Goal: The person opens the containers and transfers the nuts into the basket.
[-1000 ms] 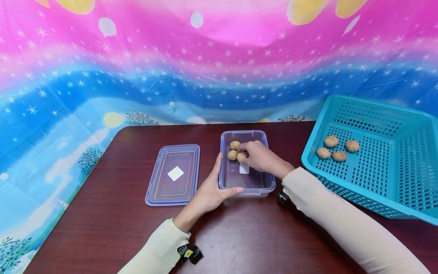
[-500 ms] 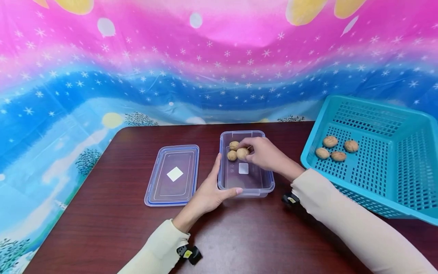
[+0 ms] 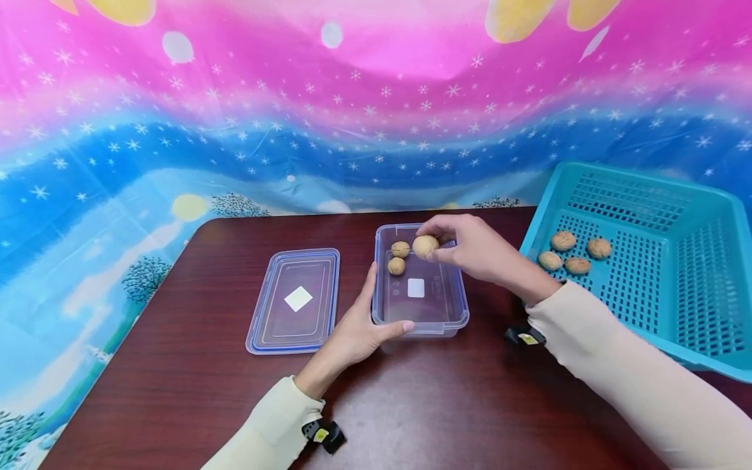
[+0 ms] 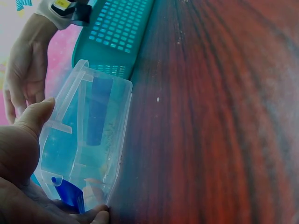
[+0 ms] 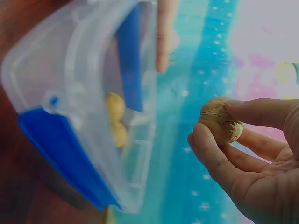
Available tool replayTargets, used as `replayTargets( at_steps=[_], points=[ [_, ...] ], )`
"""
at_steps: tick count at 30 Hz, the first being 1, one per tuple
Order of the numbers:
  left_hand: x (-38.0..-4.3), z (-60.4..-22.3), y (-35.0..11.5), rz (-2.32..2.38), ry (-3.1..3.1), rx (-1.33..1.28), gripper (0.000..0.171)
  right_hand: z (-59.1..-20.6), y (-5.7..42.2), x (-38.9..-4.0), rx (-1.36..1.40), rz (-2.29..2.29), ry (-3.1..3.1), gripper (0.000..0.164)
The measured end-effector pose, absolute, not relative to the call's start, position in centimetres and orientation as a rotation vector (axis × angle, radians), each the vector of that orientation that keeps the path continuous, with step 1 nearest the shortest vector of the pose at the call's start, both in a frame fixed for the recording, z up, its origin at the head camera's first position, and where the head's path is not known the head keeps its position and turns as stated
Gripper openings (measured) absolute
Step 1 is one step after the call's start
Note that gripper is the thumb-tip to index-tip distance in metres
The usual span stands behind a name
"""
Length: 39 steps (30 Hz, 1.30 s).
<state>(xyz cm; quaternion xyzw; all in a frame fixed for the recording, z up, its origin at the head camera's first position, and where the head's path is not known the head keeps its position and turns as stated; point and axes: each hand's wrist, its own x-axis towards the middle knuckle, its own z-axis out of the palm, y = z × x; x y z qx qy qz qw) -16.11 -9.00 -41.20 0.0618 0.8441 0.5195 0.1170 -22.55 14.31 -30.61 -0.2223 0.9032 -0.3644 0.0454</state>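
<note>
My right hand point(image 3: 478, 245) pinches a walnut point(image 3: 425, 247) between thumb and fingertips, raised over the far right part of a clear plastic container point(image 3: 396, 308). In the right wrist view the held walnut point(image 5: 216, 116) shows its ridged shell, apart from the container wall. Two more walnuts point(image 3: 396, 266) lie inside at the far left. My left hand point(image 3: 358, 333) holds the container's near left corner, thumb along the front rim and fingers along the left side. Curled fingertips point(image 4: 100, 216) show low against the container in the left wrist view.
A clear lid point(image 3: 276, 333) with a blue seal and white label lies flat to the left. At right stands a teal perforated basket point(image 3: 631, 290) with several walnuts point(image 3: 578, 266) in it. A patterned cloth point(image 3: 352, 117) hangs behind the table point(image 3: 194, 326).
My right hand has lifted one walnut from beside the other two, up and slightly right. The left hand stays on the container. Walnuts in the basket stay put.
</note>
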Motion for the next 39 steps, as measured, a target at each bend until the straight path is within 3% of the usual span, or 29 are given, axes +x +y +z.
replayTargets(
  at_steps=[16,21,39],
  points=[
    [-16.1,-41.3,-8.9,1.524,2.479,0.179,0.122,-25.5,22.4,-22.2,-0.386,-1.173,2.74,0.044],
    [-16.1,-41.2,-8.9,1.525,2.483,0.176,0.121,-25.6,26.3,-22.8,-0.328,-1.184,2.737,0.049],
    [-16.1,-41.2,-9.1,1.515,2.483,0.172,0.121,-29.8,37.0,-25.9,-0.301,-1.313,2.587,0.033]
  ],
)
